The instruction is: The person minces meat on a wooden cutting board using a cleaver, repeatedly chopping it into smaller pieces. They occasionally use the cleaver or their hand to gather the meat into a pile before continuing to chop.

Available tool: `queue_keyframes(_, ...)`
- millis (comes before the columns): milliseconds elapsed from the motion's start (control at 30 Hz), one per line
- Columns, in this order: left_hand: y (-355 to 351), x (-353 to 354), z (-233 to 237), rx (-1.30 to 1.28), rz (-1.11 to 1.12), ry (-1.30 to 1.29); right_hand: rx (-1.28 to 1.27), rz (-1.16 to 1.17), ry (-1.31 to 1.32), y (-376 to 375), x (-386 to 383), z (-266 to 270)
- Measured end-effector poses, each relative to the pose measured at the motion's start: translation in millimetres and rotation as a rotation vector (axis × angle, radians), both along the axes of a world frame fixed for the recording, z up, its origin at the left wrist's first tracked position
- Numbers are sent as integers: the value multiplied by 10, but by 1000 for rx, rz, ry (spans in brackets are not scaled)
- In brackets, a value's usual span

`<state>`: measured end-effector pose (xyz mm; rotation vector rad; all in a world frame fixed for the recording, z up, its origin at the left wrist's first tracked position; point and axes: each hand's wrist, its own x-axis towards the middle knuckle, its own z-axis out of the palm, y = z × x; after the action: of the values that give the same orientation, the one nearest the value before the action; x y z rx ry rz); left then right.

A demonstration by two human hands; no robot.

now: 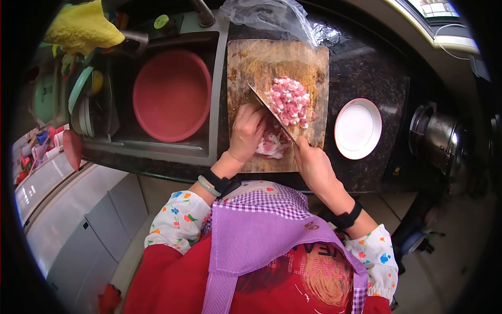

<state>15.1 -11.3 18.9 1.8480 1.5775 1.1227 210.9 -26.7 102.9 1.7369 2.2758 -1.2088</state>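
Note:
On the wooden cutting board lies a heap of diced raw meat, pink with white fat. Nearer to me is an uncut piece of raw meat, partly covered by the blade. My right hand is closed round the handle of a kitchen knife, whose blade slants up to the left between the heap and the larger piece. My left hand has its fingers curled in against the left side of the blade, over the meat; the fingertips are hidden.
A white plate with a red rim stands right of the board. To the left, a red basin sits in the sink. A clear plastic bag lies behind the board. A metal pot is at the far right, a yellow cloth upper left.

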Motion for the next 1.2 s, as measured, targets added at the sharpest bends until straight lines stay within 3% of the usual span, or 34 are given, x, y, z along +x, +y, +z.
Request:
queue_keyframes(67, -12, 53, -27, 7, 40, 6, 181, -14, 30, 173, -275, -238)
queue_keyframes(167, -20, -18, -45, 22, -15, 17, 234, -44, 118, 480, -572, -289)
queue_keyframes(267, -13, -79, 5, -42, -70, -35, 209, -166, 307, 570, -352, -403)
queue_keyframes(400, -54, -200, 145, -48, 63, -24, 127, -160, 231, 367, -94, -46)
queue_keyframes(500, -59, -183, 174, -84, 0, -7, 8, -84, 66, 212, 7, 260)
queue_keyframes(733, -49, -22, 95, -40, 1, 5, 39, 21, -12, -40, 54, 81)
queue_keyframes(933, -43, -5, 56, -26, -62, 53, 188, -16, 105, 497, -587, -324)
queue_keyframes(1033, -6, -75, 93, -26, -141, 34, 218, -156, 366, 607, -379, -380)
queue_keyframes(1200, -84, -171, 163, -51, -29, 3, 157, -162, 325, 322, -45, 16)
